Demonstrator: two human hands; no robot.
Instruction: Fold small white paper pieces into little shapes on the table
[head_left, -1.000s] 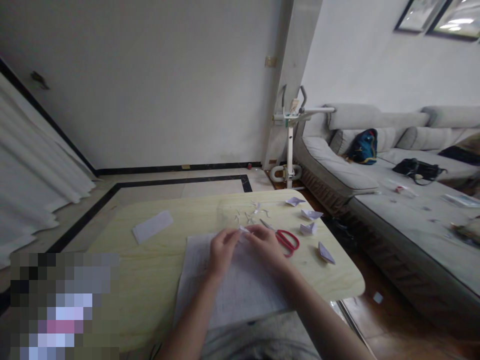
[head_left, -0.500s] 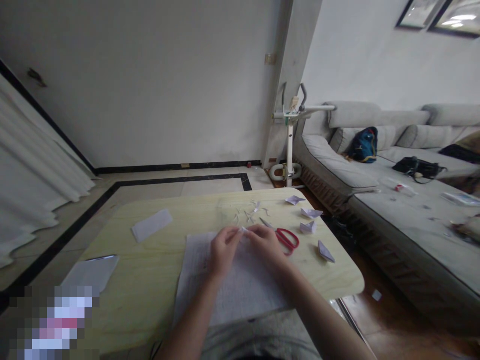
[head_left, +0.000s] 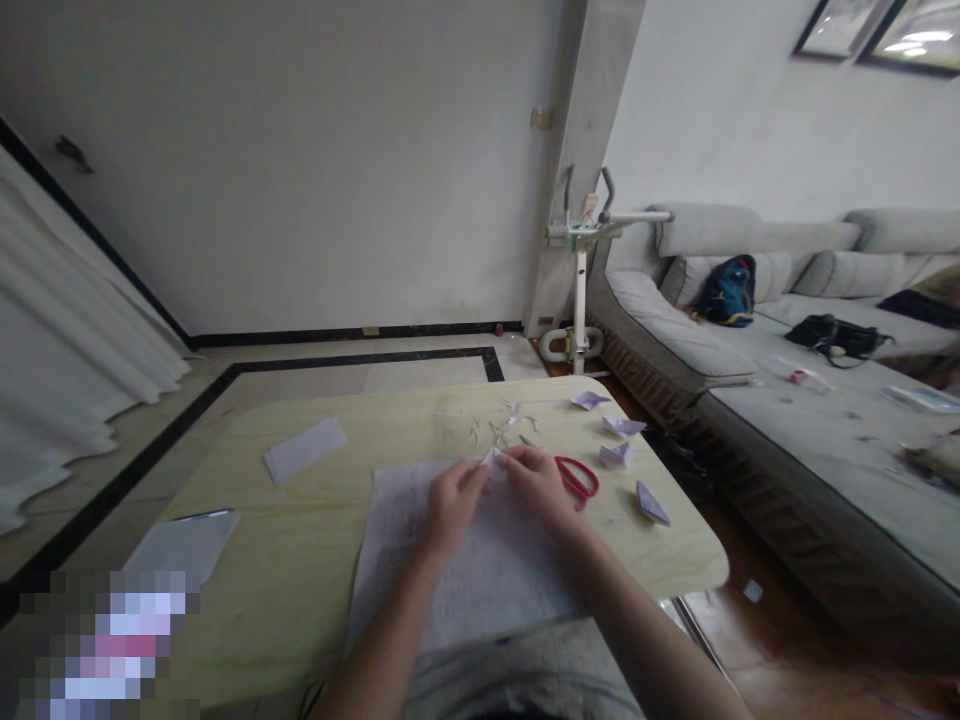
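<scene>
My left hand (head_left: 450, 505) and my right hand (head_left: 534, 482) meet over a large white sheet (head_left: 465, 570) on the pale wooden table (head_left: 315, 540). Both pinch a small piece of white paper (head_left: 491, 458) between their fingertips, just above the sheet. Red-handled scissors (head_left: 576, 477) lie right beside my right hand. Several small folded paper pieces (head_left: 619, 455) rest to the right of the scissors. Tiny paper scraps (head_left: 502, 428) are scattered beyond my hands.
A folded white slip (head_left: 304, 450) lies at the table's far left, another sheet (head_left: 184, 545) at its near left edge. A grey sofa (head_left: 787, 400) with bags stands to the right, a white stand (head_left: 581, 290) behind the table. The table's right edge drops to a wooden floor.
My hands have shifted slightly nearer together and the small paper piece is raised a little between the fingertips. Nothing else on the table has moved.
</scene>
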